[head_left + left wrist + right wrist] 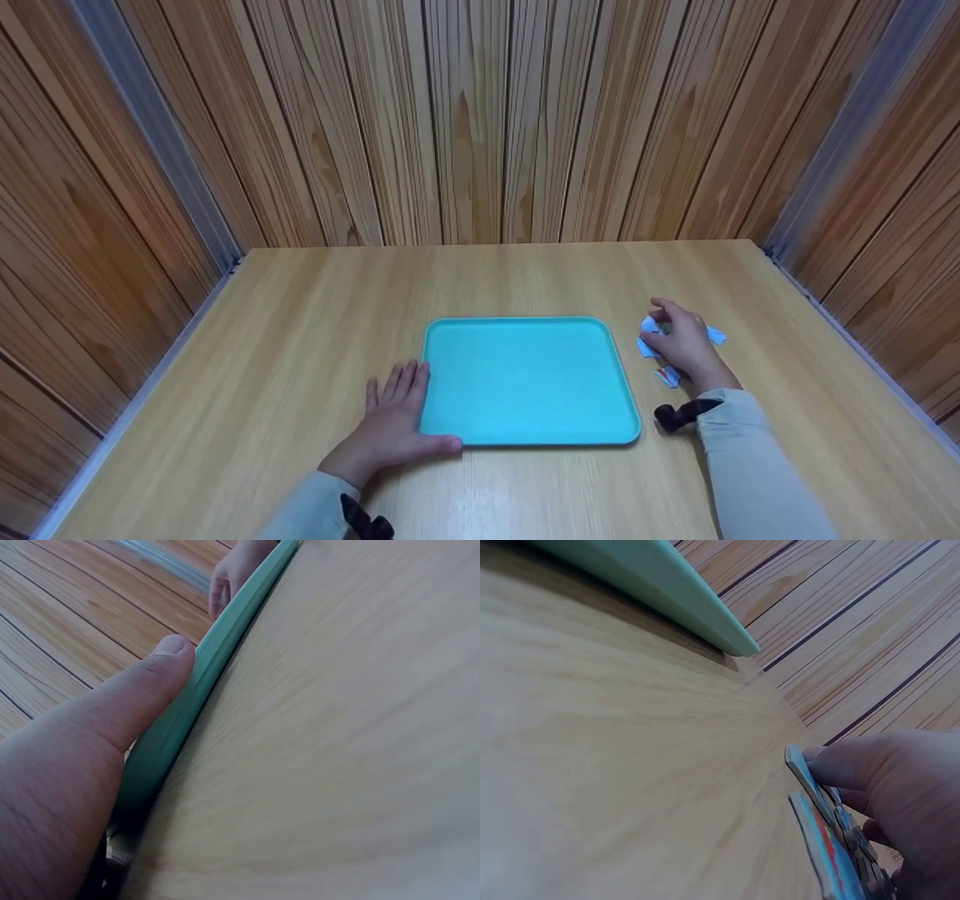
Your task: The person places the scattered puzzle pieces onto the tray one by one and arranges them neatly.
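Note:
A turquoise rectangular tray lies flat on the table. My left hand rests at its near left corner, fingers spread along the left side and thumb on the front rim; in the left wrist view the thumb touches the tray's edge. Right of the tray, my right hand is over several flat, blue-printed puzzle pieces, its thumb and fingers apart. The right wrist view has the thumb against the edge of a light blue piece, beside a piece with a red stripe. The hand partly hides the pieces.
The wooden table ends at a plank wall behind, with further plank walls at left and right. One blue piece lies just right of my right hand; a red-striped one lies nearer me.

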The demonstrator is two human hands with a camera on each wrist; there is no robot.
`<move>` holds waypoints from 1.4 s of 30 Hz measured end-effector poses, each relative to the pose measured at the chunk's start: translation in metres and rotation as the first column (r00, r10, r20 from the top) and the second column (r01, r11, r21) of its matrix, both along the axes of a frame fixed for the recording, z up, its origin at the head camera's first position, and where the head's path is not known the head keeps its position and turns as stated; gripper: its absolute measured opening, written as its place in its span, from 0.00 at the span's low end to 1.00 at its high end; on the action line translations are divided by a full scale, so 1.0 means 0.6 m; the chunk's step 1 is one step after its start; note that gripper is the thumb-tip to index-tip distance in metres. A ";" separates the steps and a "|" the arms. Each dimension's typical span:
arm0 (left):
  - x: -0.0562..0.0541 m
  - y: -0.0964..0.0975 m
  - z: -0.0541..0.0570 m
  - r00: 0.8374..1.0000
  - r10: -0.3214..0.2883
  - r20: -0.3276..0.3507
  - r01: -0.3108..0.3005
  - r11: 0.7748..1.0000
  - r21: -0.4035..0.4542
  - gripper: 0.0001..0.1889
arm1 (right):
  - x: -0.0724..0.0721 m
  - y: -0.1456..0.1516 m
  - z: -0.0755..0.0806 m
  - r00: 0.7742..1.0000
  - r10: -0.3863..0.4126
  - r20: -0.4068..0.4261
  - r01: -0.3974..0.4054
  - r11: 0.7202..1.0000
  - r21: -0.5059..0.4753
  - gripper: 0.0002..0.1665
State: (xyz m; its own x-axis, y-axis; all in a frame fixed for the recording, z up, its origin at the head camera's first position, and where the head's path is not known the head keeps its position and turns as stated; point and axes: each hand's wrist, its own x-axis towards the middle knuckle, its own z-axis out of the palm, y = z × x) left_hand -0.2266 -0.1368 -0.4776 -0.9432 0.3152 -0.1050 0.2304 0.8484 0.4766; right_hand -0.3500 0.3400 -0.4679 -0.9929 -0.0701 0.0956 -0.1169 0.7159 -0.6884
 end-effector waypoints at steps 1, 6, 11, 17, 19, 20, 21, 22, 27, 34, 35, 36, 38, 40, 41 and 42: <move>0.000 0.000 0.000 1.000 -0.001 -0.004 0.001 1.000 0.000 0.70 | 0.000 0.000 0.000 1.000 -0.003 -0.002 0.003 1.000 0.006 0.40; 0.002 -0.001 -0.001 1.000 -0.010 -0.029 0.010 1.000 0.017 0.70 | 0.004 -0.002 0.004 0.998 -0.011 -0.054 0.012 0.999 0.032 0.37; 0.002 -0.001 -0.002 1.000 -0.015 -0.027 0.015 1.000 0.024 0.70 | 0.009 -0.010 0.009 0.992 -0.001 -0.124 0.008 0.999 0.054 0.33; 0.003 -0.003 0.000 1.000 -0.010 -0.023 0.011 1.000 0.022 0.69 | 0.013 -0.027 0.023 0.992 0.017 -0.122 -0.008 0.997 0.074 0.29; 0.004 -0.003 0.000 1.000 -0.009 -0.026 0.010 1.000 0.020 0.69 | 0.015 -0.033 0.028 0.994 0.018 -0.109 -0.009 0.997 0.083 0.28; 0.004 -0.003 0.001 1.000 -0.009 -0.029 0.010 1.000 0.021 0.69 | 0.016 -0.036 0.030 0.995 0.018 -0.102 -0.010 0.996 0.083 0.28; 0.004 -0.003 0.000 0.999 -0.009 -0.031 0.010 1.000 0.021 0.69 | 0.018 -0.040 0.032 0.995 0.019 -0.095 -0.011 0.996 0.085 0.27; 0.004 -0.003 0.000 0.999 -0.010 -0.032 0.011 1.000 0.024 0.69 | 0.019 -0.043 0.033 0.996 0.018 -0.090 -0.010 0.996 0.087 0.27; 0.003 -0.002 -0.001 1.000 -0.015 -0.028 0.016 1.000 0.024 0.69 | 0.024 -0.062 0.036 0.997 0.023 -0.077 -0.017 0.997 0.072 0.25; 0.002 -0.001 -0.003 0.999 -0.014 -0.030 0.014 1.000 0.015 0.69 | 0.026 -0.105 0.041 0.996 0.055 -0.067 -0.051 0.997 0.064 0.26; 0.002 -0.001 -0.003 0.999 -0.015 -0.033 0.015 1.000 0.010 0.69 | 0.027 -0.111 0.042 0.996 0.059 -0.066 -0.055 0.997 0.062 0.26; 0.002 -0.001 -0.003 0.999 -0.017 -0.035 0.017 1.000 0.007 0.69 | 0.027 -0.118 0.043 0.996 0.060 -0.066 -0.057 0.997 0.057 0.25; 0.003 0.000 -0.004 0.999 -0.019 -0.041 0.019 1.000 0.006 0.70 | 0.027 -0.131 0.045 0.996 0.061 -0.065 -0.058 0.997 0.052 0.25; 0.003 0.001 -0.004 0.999 -0.022 -0.046 0.022 1.000 0.005 0.70 | 0.027 -0.144 0.045 0.996 0.061 -0.061 -0.058 0.997 0.050 0.24; 0.003 0.000 -0.004 0.999 -0.020 -0.046 0.020 1.000 -0.001 0.70 | 0.027 -0.150 0.045 0.996 0.061 -0.057 -0.058 0.997 0.046 0.24; 0.003 0.000 -0.003 0.999 -0.019 -0.046 0.019 1.000 -0.001 0.70 | 0.027 -0.157 0.044 0.997 0.062 -0.054 -0.060 0.997 0.039 0.23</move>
